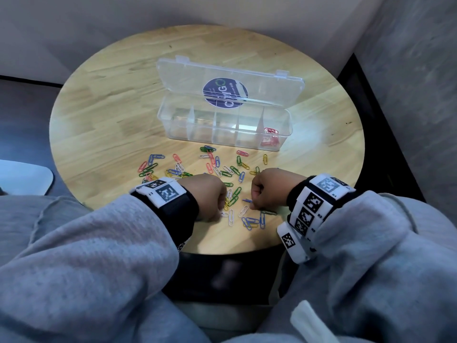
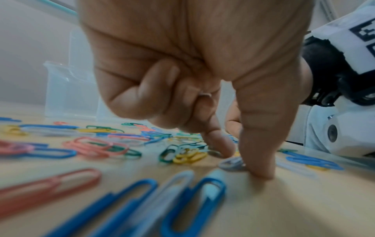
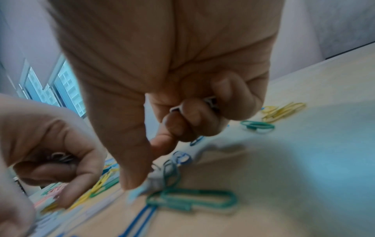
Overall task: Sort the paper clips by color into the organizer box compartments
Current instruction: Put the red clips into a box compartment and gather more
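Your left hand (image 2: 182, 67) is curled, thumb and forefinger tips pinching a white paper clip (image 2: 231, 162) on the table (image 1: 103, 125). Your right hand (image 3: 162, 72) clutches white clips (image 3: 211, 100) in curled fingers. The organizer box (image 1: 223, 127) stands beyond the scattered clips (image 1: 217, 164).

Soft, dim light is cast overall; glare is seen on the round pale wooden table (image 1: 103, 112). Wrist views are blurred and curved at the edges, nearest clips unfocused.

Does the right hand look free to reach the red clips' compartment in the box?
Probably yes: the organizer box lies open, the lid tilted back, and only loose clips separate the right hand from it.
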### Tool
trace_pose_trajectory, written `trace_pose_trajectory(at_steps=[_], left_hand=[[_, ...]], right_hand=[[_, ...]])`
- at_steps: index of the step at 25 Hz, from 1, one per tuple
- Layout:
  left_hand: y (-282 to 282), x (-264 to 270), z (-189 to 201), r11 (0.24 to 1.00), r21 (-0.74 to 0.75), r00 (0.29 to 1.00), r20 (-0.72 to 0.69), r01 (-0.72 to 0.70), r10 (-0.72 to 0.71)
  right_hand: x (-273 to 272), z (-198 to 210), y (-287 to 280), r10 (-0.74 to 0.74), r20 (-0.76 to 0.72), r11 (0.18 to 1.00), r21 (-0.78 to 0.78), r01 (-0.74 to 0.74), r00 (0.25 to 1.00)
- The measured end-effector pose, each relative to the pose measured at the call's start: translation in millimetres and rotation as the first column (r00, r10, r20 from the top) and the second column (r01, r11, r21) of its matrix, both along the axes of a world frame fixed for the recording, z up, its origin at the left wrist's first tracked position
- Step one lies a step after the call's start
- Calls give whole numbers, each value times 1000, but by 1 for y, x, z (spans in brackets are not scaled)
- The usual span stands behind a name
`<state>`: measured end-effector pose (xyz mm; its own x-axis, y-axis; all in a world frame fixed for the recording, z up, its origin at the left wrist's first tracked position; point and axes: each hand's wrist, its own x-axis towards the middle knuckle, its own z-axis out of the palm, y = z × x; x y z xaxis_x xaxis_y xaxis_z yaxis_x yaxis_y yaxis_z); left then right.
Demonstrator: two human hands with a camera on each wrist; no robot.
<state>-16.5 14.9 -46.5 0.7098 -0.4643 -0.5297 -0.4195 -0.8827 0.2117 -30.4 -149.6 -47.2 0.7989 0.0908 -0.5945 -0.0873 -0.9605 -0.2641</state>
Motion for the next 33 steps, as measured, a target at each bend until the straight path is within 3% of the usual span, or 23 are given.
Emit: trace_pose_trajectory(at_steps=[19,22,25,28,30,33], left_hand=[[0,3,-4,1000,-13,999,-44,17,-17],[1,4,-4,1000,-18,999,-46,14,-15],[4,3,-3,1000,-31,998,-60,-1,-1],[13,12,2,984,-154,987,-149,-88,65],[20,21,12,914,-308,945,-272,-263,181],[25,29,24,622,-493,773,-545,-609,324]], right_hand=[[9,12,-23,-173,-50,936,303,180,984],[9,10,-22,-238,-102,875,410,259,966],[8,7,-18,-260,-178,855,414,312,949],[9,4,-13,-283,-274,823,423,379,919],[10,2,-12,-294,-299,810,426,402,908],[9,0,-9,-229,-287,833,438,340,930]])
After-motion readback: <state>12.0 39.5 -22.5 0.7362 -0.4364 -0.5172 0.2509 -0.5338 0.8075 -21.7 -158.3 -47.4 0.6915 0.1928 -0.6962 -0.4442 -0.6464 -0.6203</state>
